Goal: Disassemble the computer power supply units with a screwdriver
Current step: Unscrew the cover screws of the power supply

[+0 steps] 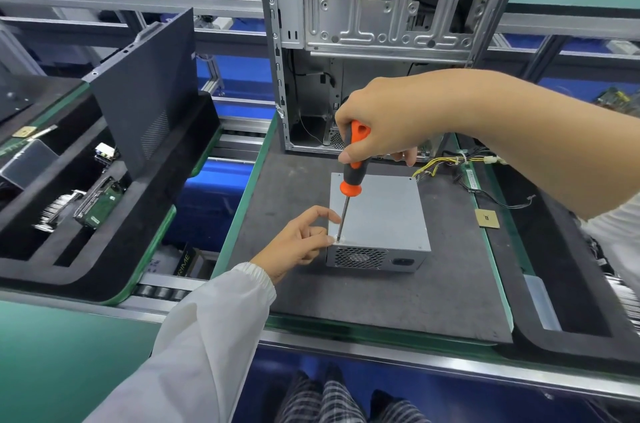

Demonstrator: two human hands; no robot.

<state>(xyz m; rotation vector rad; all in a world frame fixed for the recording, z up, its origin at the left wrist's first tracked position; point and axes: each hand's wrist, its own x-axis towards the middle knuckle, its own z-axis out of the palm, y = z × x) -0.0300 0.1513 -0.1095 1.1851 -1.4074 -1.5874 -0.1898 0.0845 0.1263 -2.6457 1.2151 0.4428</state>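
From the head view, the grey power supply unit (379, 218) sits flat on the dark mat (398, 301), in front of the open computer case (381, 42). The right hand (391, 118) curls around the orange-and-black screwdriver (349, 177), whose tip meets the unit's near-left top corner. The left hand (298, 242) rests against that corner, its fingers loosely curled, fingertips (330, 240) just beside the tip.

The only lettering showing is "PRIME", printed in pale slanted capitals on a dark box (188, 263) lying below the conveyor rails at lower left. A white label (471, 179) on a strip right of the power supply is too small to read.
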